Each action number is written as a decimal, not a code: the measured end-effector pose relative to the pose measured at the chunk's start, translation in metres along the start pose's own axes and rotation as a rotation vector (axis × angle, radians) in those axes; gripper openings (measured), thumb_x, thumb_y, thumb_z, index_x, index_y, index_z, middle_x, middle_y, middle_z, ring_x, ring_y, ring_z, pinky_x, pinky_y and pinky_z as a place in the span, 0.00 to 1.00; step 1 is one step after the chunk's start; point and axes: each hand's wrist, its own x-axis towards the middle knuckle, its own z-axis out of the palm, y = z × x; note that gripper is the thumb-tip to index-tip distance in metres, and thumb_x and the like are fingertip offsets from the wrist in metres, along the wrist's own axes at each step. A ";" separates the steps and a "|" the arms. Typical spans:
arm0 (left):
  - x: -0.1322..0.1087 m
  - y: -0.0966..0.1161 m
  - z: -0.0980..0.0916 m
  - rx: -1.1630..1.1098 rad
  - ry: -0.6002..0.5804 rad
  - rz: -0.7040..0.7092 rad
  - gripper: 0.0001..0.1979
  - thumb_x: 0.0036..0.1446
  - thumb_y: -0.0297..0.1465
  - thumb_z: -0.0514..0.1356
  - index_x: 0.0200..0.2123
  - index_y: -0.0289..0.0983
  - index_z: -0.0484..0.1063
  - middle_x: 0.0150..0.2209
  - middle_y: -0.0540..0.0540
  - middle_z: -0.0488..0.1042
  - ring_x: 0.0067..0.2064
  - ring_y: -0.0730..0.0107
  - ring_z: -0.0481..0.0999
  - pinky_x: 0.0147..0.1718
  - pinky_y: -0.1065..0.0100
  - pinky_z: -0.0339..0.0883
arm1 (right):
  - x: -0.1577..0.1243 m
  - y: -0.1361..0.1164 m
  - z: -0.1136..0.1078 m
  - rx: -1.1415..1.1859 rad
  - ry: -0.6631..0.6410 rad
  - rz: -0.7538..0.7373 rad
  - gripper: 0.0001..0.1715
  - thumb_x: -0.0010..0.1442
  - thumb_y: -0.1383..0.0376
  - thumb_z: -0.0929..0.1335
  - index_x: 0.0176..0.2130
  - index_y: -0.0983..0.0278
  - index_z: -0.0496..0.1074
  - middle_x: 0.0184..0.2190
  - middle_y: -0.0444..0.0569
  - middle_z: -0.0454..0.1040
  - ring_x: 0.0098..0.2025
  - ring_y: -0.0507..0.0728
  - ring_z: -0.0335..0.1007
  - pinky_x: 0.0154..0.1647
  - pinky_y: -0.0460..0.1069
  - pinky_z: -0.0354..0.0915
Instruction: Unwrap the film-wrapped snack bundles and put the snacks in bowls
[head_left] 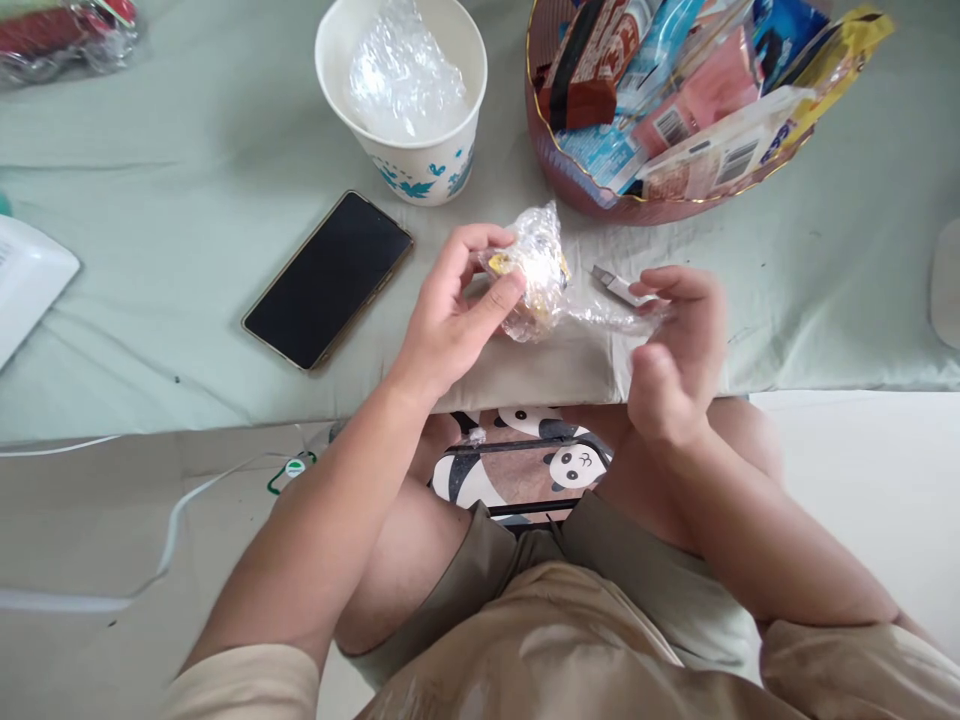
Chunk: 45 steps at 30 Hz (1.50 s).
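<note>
Clear wrapper (536,270): crinkled around a yellowish snack, held over the near edge of the table (150,200); long axis left to right, tail stretched rightward.
Left hand (450,320): thumb and fingers closed on the wrapper's bulky end, wrist angled up.
Right hand (675,345): blurred, fingers curled, pinching the tail.
Phone (328,280): screen up, left of the hands.
Paper cup (420,165): holds crumpled clear plastic (405,80).
Pink basket (570,185): heaped with snack packets (675,110).

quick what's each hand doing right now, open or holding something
left hand: shut on the wrapped snack, thumb and fingers pinching it
right hand: shut on the same wrapped snack, pinching its loose clear end
</note>
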 end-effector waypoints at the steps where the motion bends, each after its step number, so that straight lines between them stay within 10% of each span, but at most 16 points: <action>1: -0.001 0.002 0.001 0.010 -0.018 0.019 0.27 0.63 0.57 0.61 0.55 0.45 0.69 0.52 0.43 0.75 0.51 0.60 0.80 0.39 0.66 0.80 | 0.001 -0.001 0.001 -0.040 0.026 -0.097 0.33 0.67 0.40 0.61 0.57 0.59 0.66 0.50 0.57 0.69 0.53 0.65 0.71 0.51 0.63 0.71; 6: -0.004 0.010 0.007 -0.042 -0.040 -0.015 0.26 0.59 0.55 0.66 0.52 0.44 0.72 0.54 0.42 0.76 0.56 0.56 0.78 0.40 0.68 0.79 | 0.002 -0.011 0.007 -0.080 0.022 -0.230 0.03 0.66 0.63 0.71 0.39 0.58 0.72 0.36 0.44 0.79 0.41 0.57 0.78 0.45 0.56 0.67; 13: 0.003 0.015 0.005 -0.492 0.249 -0.293 0.17 0.60 0.48 0.66 0.46 0.47 0.69 0.42 0.50 0.78 0.46 0.61 0.83 0.35 0.68 0.77 | 0.001 -0.015 -0.005 0.016 0.078 -0.259 0.07 0.61 0.70 0.70 0.36 0.58 0.70 0.32 0.45 0.78 0.38 0.58 0.77 0.38 0.55 0.67; 19: 0.005 0.016 0.006 -0.582 0.287 -0.336 0.14 0.59 0.44 0.64 0.45 0.46 0.71 0.42 0.50 0.80 0.45 0.63 0.82 0.35 0.67 0.75 | -0.008 -0.013 -0.010 0.001 -0.189 -0.376 0.10 0.67 0.59 0.69 0.34 0.59 0.74 0.38 0.48 0.78 0.45 0.61 0.74 0.45 0.59 0.63; 22: 0.003 0.019 0.010 -0.572 0.237 -0.287 0.12 0.62 0.42 0.62 0.44 0.43 0.69 0.39 0.51 0.76 0.45 0.65 0.81 0.37 0.69 0.73 | -0.009 -0.008 -0.018 0.152 -0.139 -0.354 0.26 0.74 0.53 0.60 0.31 0.60 0.77 0.38 0.50 0.76 0.41 0.58 0.72 0.42 0.58 0.64; 26: -0.002 0.020 0.010 -0.517 -0.007 -0.303 0.22 0.54 0.40 0.71 0.50 0.44 0.70 0.38 0.50 0.74 0.42 0.63 0.81 0.39 0.66 0.72 | 0.000 -0.004 -0.032 0.065 0.139 -0.228 0.09 0.69 0.62 0.68 0.38 0.59 0.78 0.35 0.48 0.72 0.36 0.55 0.71 0.37 0.54 0.66; 33: -0.003 0.019 0.004 -0.475 -0.349 -0.328 0.37 0.48 0.37 0.76 0.60 0.49 0.67 0.35 0.52 0.78 0.39 0.61 0.81 0.42 0.61 0.74 | 0.036 -0.011 -0.039 -0.005 -0.205 -0.253 0.18 0.66 0.62 0.70 0.55 0.56 0.76 0.54 0.55 0.77 0.56 0.64 0.76 0.54 0.61 0.75; 45: -0.006 0.031 0.005 -0.567 -0.200 -0.491 0.19 0.63 0.40 0.67 0.55 0.43 0.73 0.38 0.50 0.79 0.34 0.69 0.80 0.35 0.66 0.74 | 0.033 -0.007 -0.026 0.318 -0.346 -0.129 0.13 0.66 0.57 0.72 0.48 0.57 0.82 0.53 0.53 0.80 0.54 0.63 0.80 0.57 0.59 0.77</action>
